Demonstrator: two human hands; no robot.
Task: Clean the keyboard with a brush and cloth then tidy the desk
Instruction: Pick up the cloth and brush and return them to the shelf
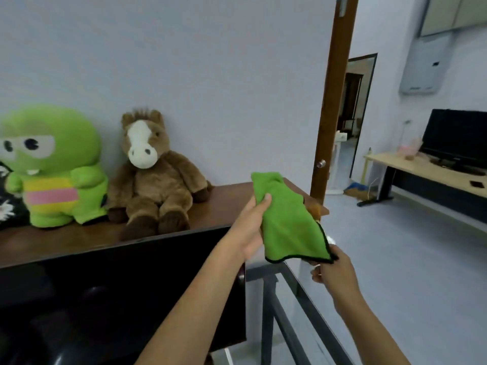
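A green cloth (288,219) with a black hem is held up in the air between both hands, partly folded lengthwise. My left hand (251,226) grips its upper part, thumb pressed on the fabric. My right hand (333,272) pinches the lower right corner. The cloth hangs over the right end of a brown wooden shelf (226,201). No keyboard or brush is in view.
A dark monitor (118,299) fills the lower left, in front of the shelf. On the shelf sit a green plush (52,167) and a brown plush horse (152,175). A brown door edge (332,106) stands right of the shelf. Another desk (421,169) with a screen is far right.
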